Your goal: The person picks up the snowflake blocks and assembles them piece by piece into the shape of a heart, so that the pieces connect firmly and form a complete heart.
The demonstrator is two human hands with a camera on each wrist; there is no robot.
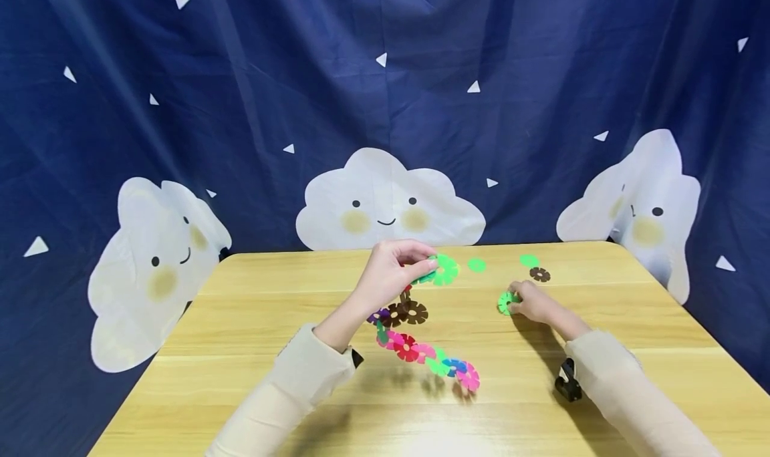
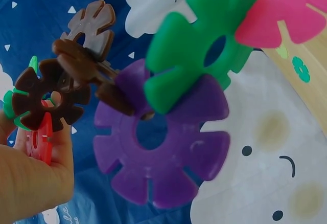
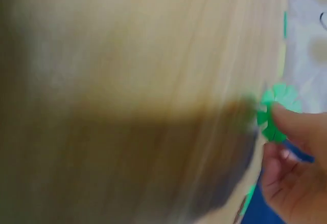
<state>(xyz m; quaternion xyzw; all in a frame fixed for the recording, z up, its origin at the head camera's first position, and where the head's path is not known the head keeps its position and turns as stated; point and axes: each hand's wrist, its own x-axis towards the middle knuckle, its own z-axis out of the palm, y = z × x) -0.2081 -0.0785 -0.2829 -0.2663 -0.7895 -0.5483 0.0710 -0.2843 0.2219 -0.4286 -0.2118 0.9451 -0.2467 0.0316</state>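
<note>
My left hand (image 1: 394, 273) holds up the end of a long chain of slotted plastic flower discs, its thumb and fingers pinching near a bright green disc (image 1: 446, 270). Below the hand the chain hangs through brown discs (image 1: 415, 313), a purple disc (image 2: 163, 183) and a red disc (image 1: 406, 348) down to a pink disc (image 1: 469, 377) nearest me. Shadows of the chain fall on the table under it. Over to the right, my right hand (image 1: 534, 302) pinches a single green disc (image 1: 506, 303) between thumb and fingers, low over the tabletop.
Two loose green discs, one (image 1: 476, 265) near the middle and one (image 1: 529, 261) farther right, lie by the back edge of the wooden table (image 1: 265, 370). A brown disc (image 1: 540, 274) lies beside the right one. A dark blue curtain (image 1: 337, 63) with smiling clouds hangs behind.
</note>
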